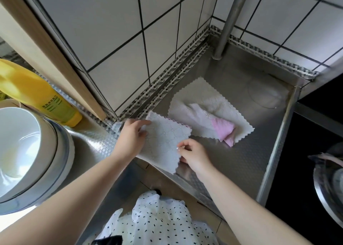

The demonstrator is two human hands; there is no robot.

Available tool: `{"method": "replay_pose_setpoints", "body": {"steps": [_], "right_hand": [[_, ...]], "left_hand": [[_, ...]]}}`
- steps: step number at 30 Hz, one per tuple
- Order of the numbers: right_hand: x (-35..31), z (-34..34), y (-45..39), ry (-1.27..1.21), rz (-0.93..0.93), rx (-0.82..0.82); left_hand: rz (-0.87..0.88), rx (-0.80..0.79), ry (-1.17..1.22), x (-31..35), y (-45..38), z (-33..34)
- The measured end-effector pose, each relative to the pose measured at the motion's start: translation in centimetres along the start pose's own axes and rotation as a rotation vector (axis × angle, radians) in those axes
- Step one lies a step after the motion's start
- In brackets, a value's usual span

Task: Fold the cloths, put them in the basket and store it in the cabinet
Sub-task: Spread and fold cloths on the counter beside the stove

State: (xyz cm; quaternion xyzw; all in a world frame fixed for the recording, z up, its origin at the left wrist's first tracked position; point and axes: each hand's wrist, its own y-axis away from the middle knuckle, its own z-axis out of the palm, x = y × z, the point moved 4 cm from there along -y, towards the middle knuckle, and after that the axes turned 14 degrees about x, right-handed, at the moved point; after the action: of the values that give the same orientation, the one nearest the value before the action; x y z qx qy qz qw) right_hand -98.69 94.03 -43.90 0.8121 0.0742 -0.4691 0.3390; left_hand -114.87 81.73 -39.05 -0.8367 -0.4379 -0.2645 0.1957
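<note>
A white cloth with a pink underside (164, 142) lies at the front edge of the steel counter (246, 152), its near corner hanging over the edge. My left hand (130, 136) holds its left edge, thumb on top. My right hand (193, 152) pinches its right edge near the front. Behind it lies a beige cloth (202, 94) spread flat, with a crumpled white and pink cloth (213, 123) on top of it. No basket or cabinet is in view.
A yellow bottle (37, 96) lies at the left above a white bowl (24, 148) in a steel basin. A steel post (228, 20) stands in the tiled back corner. A black stove surface (306, 170) and a pot lid (328, 185) are at the right.
</note>
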Motion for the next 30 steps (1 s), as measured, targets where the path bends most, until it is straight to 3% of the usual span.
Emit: {"method": "replay_pose_setpoints", "body": {"steps": [5, 12, 17, 19, 26, 30], "right_hand": [[0.0, 3.2, 0.7, 0.078, -0.011, -0.081], [-0.3, 4.0, 0.6, 0.293, -0.133, -0.044], [-0.9, 2.6, 0.9, 0.422, -0.255, -0.032], [-1.1, 0.6, 0.3, 0.434, -0.295, 0.026], [-2.0, -8.1, -2.5, 0.644, -0.560, 0.470], [-2.6, -10.4, -2.9, 0.870, -0.703, 0.565]], "left_hand": [[0.121, -0.035, -0.163, -0.7, 0.5, -0.7], [0.181, -0.146, -0.334, -2.8, 0.9, 1.4], [0.308, -0.097, -0.380, -2.1, 0.8, 1.2], [0.408, -0.043, -0.334, -1.1, 0.6, 1.3], [0.500, -0.179, -0.284, 4.6, -1.8, 5.6], [0.518, -0.289, -0.359, 6.6, -2.9, 7.8]]}}
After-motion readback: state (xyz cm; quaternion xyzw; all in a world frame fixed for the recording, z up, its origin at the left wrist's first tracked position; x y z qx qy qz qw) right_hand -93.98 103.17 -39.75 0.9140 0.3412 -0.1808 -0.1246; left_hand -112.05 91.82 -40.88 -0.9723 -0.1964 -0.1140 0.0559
